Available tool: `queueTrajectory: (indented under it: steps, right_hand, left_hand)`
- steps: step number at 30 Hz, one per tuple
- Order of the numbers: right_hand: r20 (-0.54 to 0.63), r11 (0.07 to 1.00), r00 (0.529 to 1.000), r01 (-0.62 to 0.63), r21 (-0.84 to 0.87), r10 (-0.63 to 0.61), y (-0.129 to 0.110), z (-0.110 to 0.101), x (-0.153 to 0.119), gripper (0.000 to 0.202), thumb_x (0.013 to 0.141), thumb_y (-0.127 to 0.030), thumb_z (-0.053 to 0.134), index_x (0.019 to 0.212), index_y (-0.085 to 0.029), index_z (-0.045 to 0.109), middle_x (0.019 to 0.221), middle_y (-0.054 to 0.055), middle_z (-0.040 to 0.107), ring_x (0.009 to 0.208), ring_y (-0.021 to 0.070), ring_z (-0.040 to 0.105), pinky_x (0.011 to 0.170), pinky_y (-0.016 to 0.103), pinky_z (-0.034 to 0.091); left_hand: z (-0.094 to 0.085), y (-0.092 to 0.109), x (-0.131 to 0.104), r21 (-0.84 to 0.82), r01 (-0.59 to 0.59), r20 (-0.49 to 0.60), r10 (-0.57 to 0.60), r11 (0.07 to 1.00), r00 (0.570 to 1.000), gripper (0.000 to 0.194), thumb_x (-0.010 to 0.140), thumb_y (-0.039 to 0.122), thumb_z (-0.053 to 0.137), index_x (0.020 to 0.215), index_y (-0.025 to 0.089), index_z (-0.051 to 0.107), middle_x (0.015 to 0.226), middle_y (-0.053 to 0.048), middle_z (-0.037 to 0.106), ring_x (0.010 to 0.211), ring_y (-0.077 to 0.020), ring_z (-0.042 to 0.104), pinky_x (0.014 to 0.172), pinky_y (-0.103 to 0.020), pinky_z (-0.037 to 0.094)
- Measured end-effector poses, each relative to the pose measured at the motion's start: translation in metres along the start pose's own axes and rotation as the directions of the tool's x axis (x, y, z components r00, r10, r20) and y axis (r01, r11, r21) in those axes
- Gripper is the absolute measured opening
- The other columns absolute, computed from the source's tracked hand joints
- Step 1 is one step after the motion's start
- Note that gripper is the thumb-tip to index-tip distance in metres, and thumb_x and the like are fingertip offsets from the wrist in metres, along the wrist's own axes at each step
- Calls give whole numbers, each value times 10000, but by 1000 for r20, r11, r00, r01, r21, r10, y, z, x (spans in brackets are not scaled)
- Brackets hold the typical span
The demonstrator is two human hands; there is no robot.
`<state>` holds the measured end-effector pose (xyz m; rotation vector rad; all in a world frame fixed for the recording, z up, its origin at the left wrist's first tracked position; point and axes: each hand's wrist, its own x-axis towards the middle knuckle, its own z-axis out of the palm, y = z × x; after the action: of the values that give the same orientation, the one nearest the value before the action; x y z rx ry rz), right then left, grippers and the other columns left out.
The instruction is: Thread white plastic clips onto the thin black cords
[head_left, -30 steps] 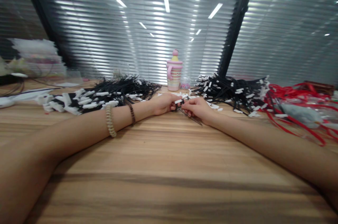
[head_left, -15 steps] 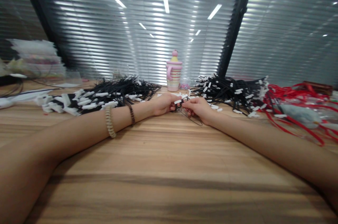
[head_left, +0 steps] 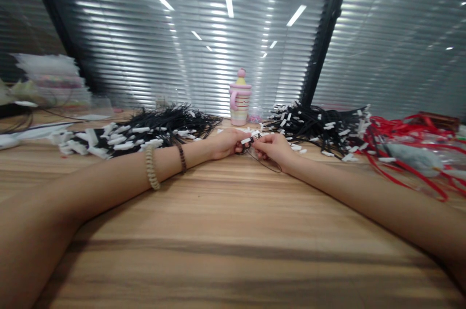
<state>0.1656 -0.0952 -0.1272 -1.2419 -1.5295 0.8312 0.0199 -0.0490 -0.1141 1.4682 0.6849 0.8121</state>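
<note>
My left hand (head_left: 230, 144) pinches a black cord with a small white piece (head_left: 246, 140) on it, above the far middle of the wooden table (head_left: 204, 231). Close on its right, the fingertips of my right hand (head_left: 274, 148) are pressed together on the same black cord. A thin dark loop (head_left: 271, 169) hangs below the fingers. To the left lies a pile of black cords (head_left: 163, 122) with white ends. Another pile of black cords (head_left: 309, 124) with white pieces lies to the right.
A pink and cream cup (head_left: 239, 103) stands behind my hands. Red ribbons (head_left: 404, 134) and clear bags lie at the far right. Stacked clear plastic packs (head_left: 58, 81) are at the back left. Window blinds rise behind the table.
Both hands stay at nearly the same spot. The fingers of my right hand have shifted slightly, and the thin loop below them reaches a little farther right.
</note>
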Motion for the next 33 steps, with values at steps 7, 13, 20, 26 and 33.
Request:
queueTrajectory:
  steps: [7, 13, 20, 26, 33]
  right_hand:
    - [-5, 1000, 1000, 20, -9, -20, 0, 0, -1, 110, 613, -206, 581, 558, -112, 592, 434, -9, 524, 381, 62, 436, 355, 158, 291]
    - [-26, 1000, 1000, 15, -20, -16, 3, 1, 1, 97, 603, -203, 576, 563, -115, 586, 436, -6, 526, 379, 68, 446, 358, 161, 302]
    - [-55, 990, 996, 60, -129, -68, 8, 0, 3, 124, 614, -237, 575, 615, -116, 604, 448, 0, 543, 362, 70, 443, 349, 166, 292]
    - [-72, 970, 992, 81, -229, -100, 10, 0, 4, 166, 636, -267, 562, 637, -110, 612, 464, 9, 554, 369, 72, 446, 368, 172, 300]
    - [-89, 932, 979, 145, -333, -185, 3, 0, 2, 102, 605, -199, 570, 621, -109, 615, 539, 29, 601, 463, 96, 514, 422, 173, 350]
  left_hand:
    - [-2, -3, 2, 10, -13, 5, 13, 1000, 1000, 206, 648, 291, 663, 641, 116, 554, 564, 13, 506, 447, -26, 391, 376, -144, 214]
    - [-5, -4, 3, 71, -30, 23, 29, 997, 999, 210, 664, 306, 652, 675, 108, 582, 566, 13, 513, 437, -19, 377, 380, -142, 236]
    - [-2, -4, -1, 123, -43, 27, 40, 991, 999, 229, 690, 332, 623, 667, 106, 593, 542, 17, 493, 428, -22, 374, 377, -143, 240]
    - [0, -4, -3, 162, -56, 3, 56, 985, 998, 266, 705, 359, 604, 650, 99, 593, 513, 24, 484, 417, -20, 367, 383, -147, 242]
    - [-3, -8, 2, 78, -51, 6, 50, 996, 999, 244, 674, 339, 633, 638, 102, 583, 568, -1, 525, 459, -35, 405, 396, -154, 240]
